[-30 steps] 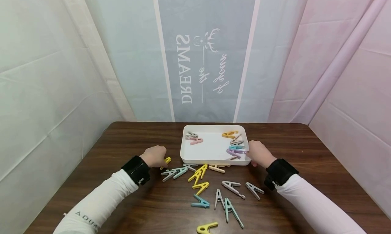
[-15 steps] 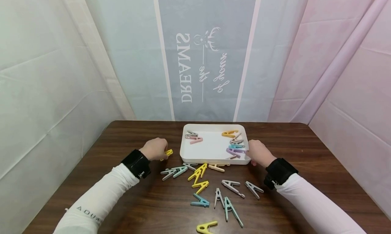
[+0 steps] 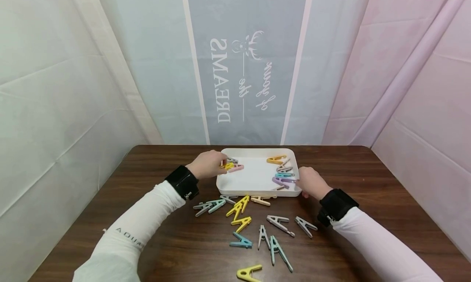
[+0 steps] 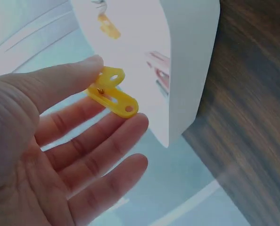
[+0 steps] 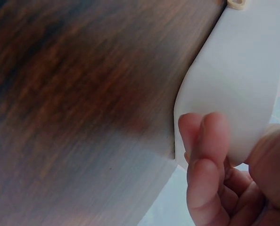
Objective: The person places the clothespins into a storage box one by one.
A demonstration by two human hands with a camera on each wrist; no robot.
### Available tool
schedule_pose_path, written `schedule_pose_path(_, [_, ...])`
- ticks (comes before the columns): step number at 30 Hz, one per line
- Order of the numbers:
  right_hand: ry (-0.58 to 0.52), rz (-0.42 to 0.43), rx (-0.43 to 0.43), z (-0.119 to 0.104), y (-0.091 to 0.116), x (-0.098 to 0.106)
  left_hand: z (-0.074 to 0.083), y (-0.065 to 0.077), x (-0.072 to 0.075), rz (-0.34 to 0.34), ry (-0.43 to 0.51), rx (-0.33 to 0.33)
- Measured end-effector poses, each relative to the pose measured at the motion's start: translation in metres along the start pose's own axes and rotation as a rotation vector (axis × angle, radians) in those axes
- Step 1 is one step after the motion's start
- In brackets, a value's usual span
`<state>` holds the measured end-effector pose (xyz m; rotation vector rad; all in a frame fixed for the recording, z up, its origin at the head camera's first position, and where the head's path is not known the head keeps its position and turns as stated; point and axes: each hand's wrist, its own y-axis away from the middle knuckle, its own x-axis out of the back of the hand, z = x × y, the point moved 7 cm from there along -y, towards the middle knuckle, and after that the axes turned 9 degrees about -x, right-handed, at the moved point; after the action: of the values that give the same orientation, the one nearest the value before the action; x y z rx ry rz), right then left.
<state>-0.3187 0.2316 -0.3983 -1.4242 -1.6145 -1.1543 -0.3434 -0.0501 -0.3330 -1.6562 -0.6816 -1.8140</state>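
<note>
My left hand (image 3: 207, 164) pinches a yellow clothespin (image 4: 119, 107) between thumb and fingertips, over the left end of a white tray (image 3: 254, 177). In the left wrist view the last finger stands loosely away from the clothespin. At the tray's right side, my right hand (image 3: 312, 182) grips the wall, the thumb over the rim and the other fingers curled outside. Inside the tray, a pink clothespin (image 3: 236, 168) and a grey one lie at the left. An orange clothespin (image 3: 275, 160), a teal one (image 3: 285, 175) and a purple one (image 3: 281, 181) lie at the right.
Several loose clothespins lie on the brown table (image 3: 176, 249) before the tray: yellow (image 3: 242, 222), blue (image 3: 241, 241), mint (image 3: 279, 252), grey (image 3: 305, 225) and cream (image 3: 261, 200). A printed curtain (image 3: 250, 77) hangs behind the table, with pale cloth on both sides.
My left hand has lifted the yellow clothespin off the table and carried it right and away from me, over the tray's left rim. The right hand has stayed at the tray's side.
</note>
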Motion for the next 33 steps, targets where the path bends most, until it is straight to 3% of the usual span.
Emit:
schedule_pose_path(8, [0.007,0.004,0.006,-0.001,0.0,-0.001,0.008,-0.032,-0.028,-0.128,-0.146,-0.069])
schedule_pose_path(14, [0.014,0.005,0.009,0.0,-0.001,-0.002,0.007,-0.043,-0.048,-0.215,-0.175,-0.055])
schedule_pose_path(19, [0.02,0.006,0.003,0.001,-0.002,-0.001,0.009,-0.046,-0.055,-0.266,-0.202,-0.003])
schedule_pose_path(26, [0.007,-0.006,-0.017,0.0,-0.002,-0.003,0.016,-0.046,-0.055,-0.274,-0.273,0.021])
schedule_pose_path(33, [0.009,0.002,-0.019,0.0,0.0,-0.002,0.005,-0.05,-0.059,-0.257,-0.369,0.05])
